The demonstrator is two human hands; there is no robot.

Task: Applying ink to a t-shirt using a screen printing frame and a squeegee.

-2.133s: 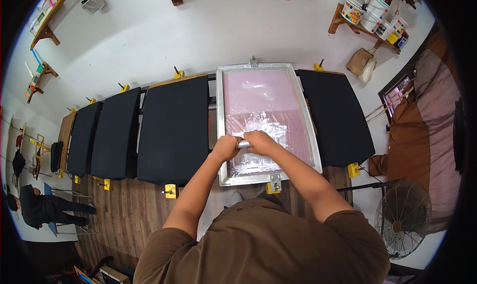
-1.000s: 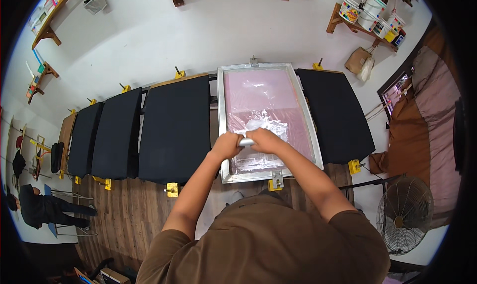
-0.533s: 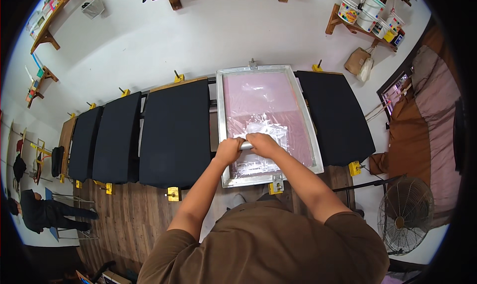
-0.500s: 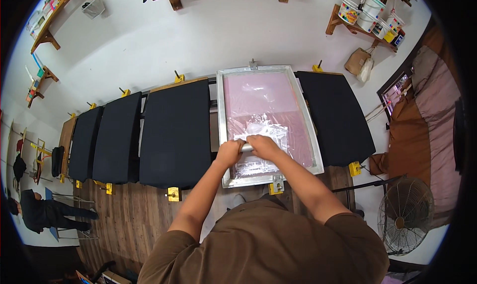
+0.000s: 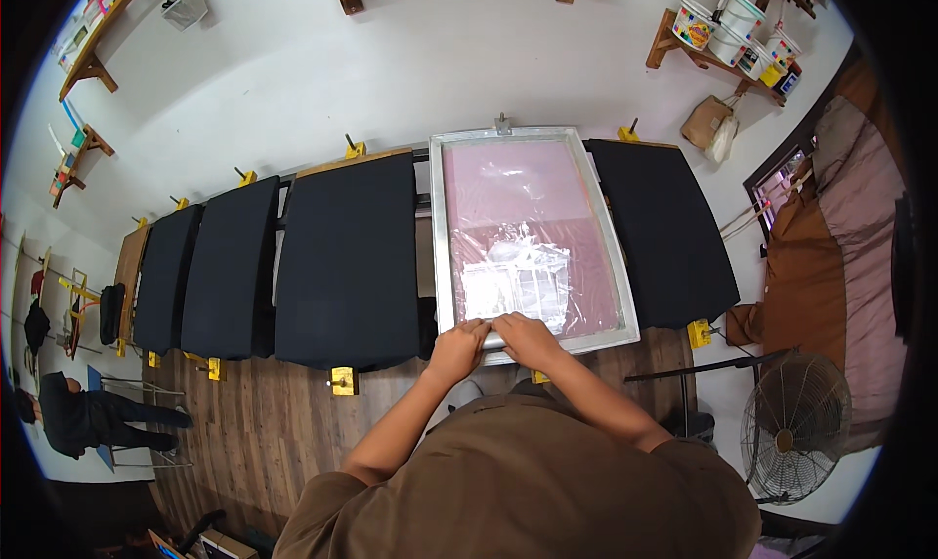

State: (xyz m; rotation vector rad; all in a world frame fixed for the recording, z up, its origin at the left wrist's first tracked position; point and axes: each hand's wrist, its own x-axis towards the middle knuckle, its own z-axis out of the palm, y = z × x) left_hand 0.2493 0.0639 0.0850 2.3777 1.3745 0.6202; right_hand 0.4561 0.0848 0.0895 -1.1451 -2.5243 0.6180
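Note:
A silver-framed screen point(image 5: 601, 227) with a pink, plastic-covered face lies over the row of boards, white ink spread across its near half. At its near end, my left hand point(image 5: 459, 349) and my right hand point(image 5: 525, 339) are closed side by side around a silver bar-handled squeegee point(image 5: 493, 337), which is mostly hidden by my fingers.
Black-covered boards point(image 5: 344, 256) with yellow clamps point(image 5: 342, 381) flank the screen. A standing fan point(image 5: 787, 432) is at lower right, a person in dark clothes point(image 5: 78, 412) at far left. Wall shelves hold buckets point(image 5: 728, 41); a brown curtain point(image 5: 811, 276) hangs at right.
Both my hands have moved toward me with the squeegee, from mid-lower screen to its near edge. The white ink patch now shows more fully behind them.

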